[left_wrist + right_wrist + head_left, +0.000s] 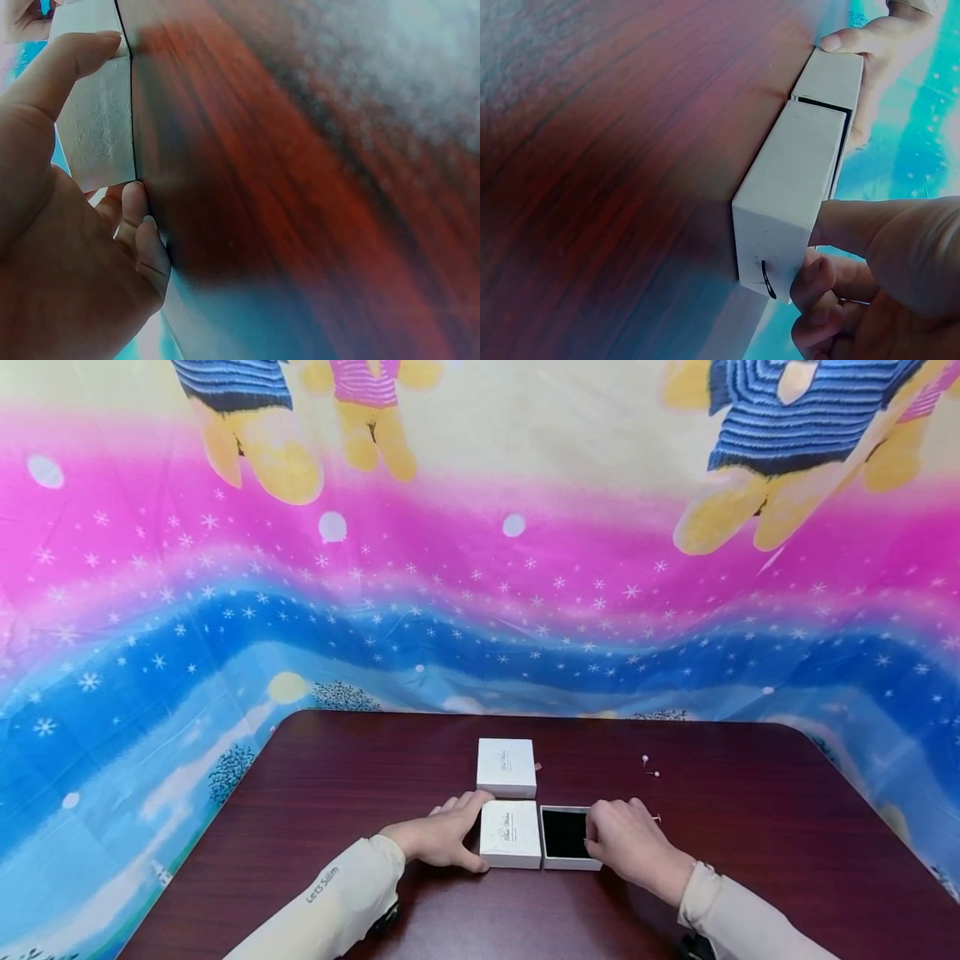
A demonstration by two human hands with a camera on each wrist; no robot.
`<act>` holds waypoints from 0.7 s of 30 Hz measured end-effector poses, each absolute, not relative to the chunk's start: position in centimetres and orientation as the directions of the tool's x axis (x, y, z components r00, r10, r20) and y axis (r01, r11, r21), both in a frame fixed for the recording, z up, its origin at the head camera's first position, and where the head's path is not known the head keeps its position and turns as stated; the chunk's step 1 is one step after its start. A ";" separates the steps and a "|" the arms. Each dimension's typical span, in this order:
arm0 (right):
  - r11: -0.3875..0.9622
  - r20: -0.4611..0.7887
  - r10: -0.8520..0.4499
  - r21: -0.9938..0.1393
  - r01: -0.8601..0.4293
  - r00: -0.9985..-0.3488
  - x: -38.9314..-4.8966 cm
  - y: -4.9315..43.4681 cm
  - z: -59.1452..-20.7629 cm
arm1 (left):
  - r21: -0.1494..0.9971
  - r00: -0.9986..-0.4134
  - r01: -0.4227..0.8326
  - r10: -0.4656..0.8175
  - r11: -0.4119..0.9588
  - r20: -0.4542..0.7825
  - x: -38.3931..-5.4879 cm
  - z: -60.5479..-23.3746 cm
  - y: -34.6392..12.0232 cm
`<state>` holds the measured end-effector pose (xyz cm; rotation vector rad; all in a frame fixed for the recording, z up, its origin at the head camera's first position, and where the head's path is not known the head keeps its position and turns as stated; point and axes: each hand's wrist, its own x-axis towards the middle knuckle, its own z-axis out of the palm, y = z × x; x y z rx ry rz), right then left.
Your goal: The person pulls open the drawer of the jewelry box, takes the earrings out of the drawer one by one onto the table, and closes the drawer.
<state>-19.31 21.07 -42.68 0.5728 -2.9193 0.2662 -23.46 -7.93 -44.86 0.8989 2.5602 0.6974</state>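
A white jewelry box sleeve [510, 833] with printed lettering lies flat on the table. My left hand [442, 835] grips it from the left, thumb at its near side [94, 124]. Immediately right of the sleeve is the box's white drawer [787, 157], lined with a black pad [562, 833]; a dark pull loop [766, 279] hangs from its end wall. My right hand [630, 839] grips the drawer's right end, the thumb over the rim and the other fingers curled outside. Its palm side is hidden in the head view.
A second, closed white jewelry box [506, 767] sits just behind the sleeve. Two small pearl stud earrings [645, 760] lie farther back on the right. Beside my right hand shows another tiny pin-like piece [657, 817]. A printed cloth [480, 577] hangs behind the dark wooden table [360, 760].
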 end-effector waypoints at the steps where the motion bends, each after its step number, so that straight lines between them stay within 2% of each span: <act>1: 0.912 0.182 -0.354 -0.148 -0.381 -0.917 -19.3 21.1 -42.7 | 0.548 -0.743 0.485 0.651 0.682 -0.152 -23.5 -44.9 -7.9; 8: 0.918 0.183 -0.337 -0.156 -0.366 -0.923 -19.5 21.2 -42.9 | 0.545 -0.748 0.476 0.644 0.690 -0.162 -23.7 -45.0 -8.0; 21: 0.897 0.184 -0.380 -0.166 -0.410 -0.906 -19.6 21.4 -42.7 | 0.546 -0.748 0.478 0.645 0.688 -0.157 -23.6 -45.1 -8.0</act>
